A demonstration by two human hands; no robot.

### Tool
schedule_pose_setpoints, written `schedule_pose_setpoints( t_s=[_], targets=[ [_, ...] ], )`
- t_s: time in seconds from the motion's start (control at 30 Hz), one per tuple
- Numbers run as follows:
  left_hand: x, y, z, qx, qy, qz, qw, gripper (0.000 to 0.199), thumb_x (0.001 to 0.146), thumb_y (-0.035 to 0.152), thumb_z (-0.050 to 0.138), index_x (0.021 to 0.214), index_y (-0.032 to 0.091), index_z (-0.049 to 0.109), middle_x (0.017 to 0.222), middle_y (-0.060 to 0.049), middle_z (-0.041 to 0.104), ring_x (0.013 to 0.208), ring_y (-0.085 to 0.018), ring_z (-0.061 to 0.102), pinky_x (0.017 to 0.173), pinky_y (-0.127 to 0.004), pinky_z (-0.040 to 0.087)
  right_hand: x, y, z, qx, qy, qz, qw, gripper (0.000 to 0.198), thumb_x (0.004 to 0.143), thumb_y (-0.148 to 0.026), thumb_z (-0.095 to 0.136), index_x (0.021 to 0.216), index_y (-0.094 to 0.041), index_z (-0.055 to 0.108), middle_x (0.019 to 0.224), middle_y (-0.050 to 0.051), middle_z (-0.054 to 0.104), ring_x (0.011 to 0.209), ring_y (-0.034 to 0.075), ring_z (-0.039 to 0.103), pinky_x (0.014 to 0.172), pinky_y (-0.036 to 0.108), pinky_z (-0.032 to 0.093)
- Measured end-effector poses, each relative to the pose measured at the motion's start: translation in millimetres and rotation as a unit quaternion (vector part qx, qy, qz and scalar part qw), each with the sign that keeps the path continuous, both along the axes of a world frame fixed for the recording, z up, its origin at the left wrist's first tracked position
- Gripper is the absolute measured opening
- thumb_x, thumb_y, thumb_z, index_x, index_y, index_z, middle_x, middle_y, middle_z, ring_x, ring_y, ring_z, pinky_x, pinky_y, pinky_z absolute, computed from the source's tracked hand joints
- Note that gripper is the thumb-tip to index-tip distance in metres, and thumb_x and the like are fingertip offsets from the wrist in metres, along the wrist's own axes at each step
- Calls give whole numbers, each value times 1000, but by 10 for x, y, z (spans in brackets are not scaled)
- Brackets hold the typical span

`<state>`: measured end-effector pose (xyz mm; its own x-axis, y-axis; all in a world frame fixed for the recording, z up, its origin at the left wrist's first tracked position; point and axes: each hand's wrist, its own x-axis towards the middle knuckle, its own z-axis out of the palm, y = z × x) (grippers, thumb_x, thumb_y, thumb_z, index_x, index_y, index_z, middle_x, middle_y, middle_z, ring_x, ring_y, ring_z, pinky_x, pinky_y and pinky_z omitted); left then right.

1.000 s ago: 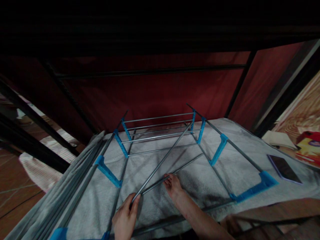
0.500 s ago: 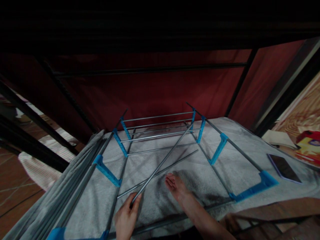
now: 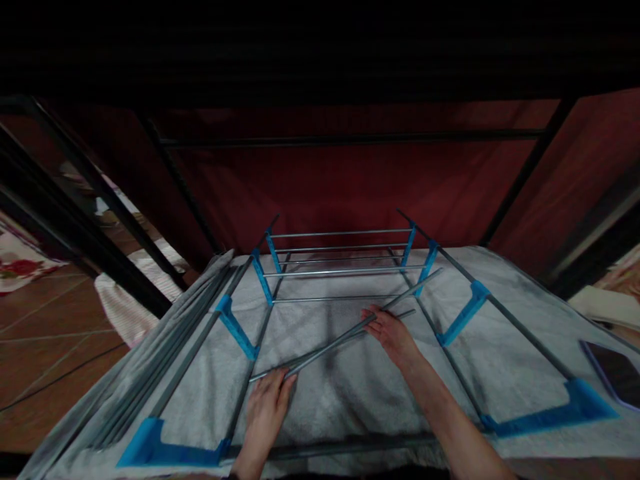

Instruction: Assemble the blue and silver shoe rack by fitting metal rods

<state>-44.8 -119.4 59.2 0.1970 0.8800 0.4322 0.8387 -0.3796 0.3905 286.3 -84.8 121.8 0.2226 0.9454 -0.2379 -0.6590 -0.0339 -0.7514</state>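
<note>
A thin grey metal rod [image 3: 327, 348] slants up to the right between my hands. My left hand [image 3: 267, 398] is closed round its near end. Farther along, my right hand [image 3: 389, 333] has its fingers curled round the same rod. A second rod [image 3: 407, 314] lies under and beside it across the frame, its left end at a side tube. Around both stands a rack frame of grey tubes with blue plastic brackets [image 3: 237, 328]. Several crossbars [image 3: 345, 272] join its far brackets.
The frame lies on a grey blanket [image 3: 310, 413]. More grey tubes [image 3: 165, 363] lie bundled along the left edge. A phone [image 3: 613, 373] rests at the right. Dark metal posts [image 3: 525, 173] and a red curtain [image 3: 340, 180] stand behind.
My right hand has moved from open beside the rod to a hold on it. The rod's far end has swung down to the right, off the far crossbars. The view has shifted left.
</note>
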Motion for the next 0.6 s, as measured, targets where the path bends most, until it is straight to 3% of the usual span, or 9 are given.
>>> schedule_pose_setpoints(
  t_s=[0.1, 0.17, 0.3, 0.47, 0.6],
  targets=[
    [55, 172, 249, 46, 85, 14, 995, 31, 98, 26, 42, 107, 20, 71, 98, -8, 76, 93, -26, 70, 88, -42, 53, 100, 95, 58, -4, -9, 1, 1000, 16, 69, -31, 79, 80, -23, 73, 90, 7, 78, 96, 26, 73, 97, 46, 55],
    [123, 312, 462, 61, 125, 25, 990, 38, 93, 11, 39, 115, 18, 69, 101, -9, 75, 97, -26, 68, 92, -43, 51, 138, 129, 123, 7, -13, 7, 1000, 14, 69, -30, 80, 79, -22, 74, 91, 7, 78, 97, 25, 73, 98, 45, 55],
    [281, 634, 806, 83, 155, 56, 983, 50, 87, 1, 37, 125, 15, 66, 106, -12, 72, 104, -28, 64, 101, -46, 47, 165, 136, 297, 31, -10, 32, 999, 21, 65, -27, 85, 83, -21, 77, 95, 7, 78, 97, 24, 73, 96, 40, 59],
    [400, 1058, 981, 138, 87, 69, 984, 53, 86, 0, 39, 131, 14, 62, 126, -15, 67, 123, -29, 58, 112, -49, 40, 102, 219, 441, 24, 1, 4, 1000, 27, 59, -22, 91, 81, -20, 77, 89, 2, 78, 85, 20, 75, 87, 34, 65],
    [434, 1256, 1004, 180, -28, 105, 978, 56, 87, 1, 40, 140, 12, 53, 150, -21, 48, 143, -31, 41, 117, -53, 36, -30, 431, 417, 67, 15, -17, 997, 25, 60, -19, 91, 80, -20, 76, 88, 1, 78, 83, 18, 75, 86, 34, 66]
  ],
)
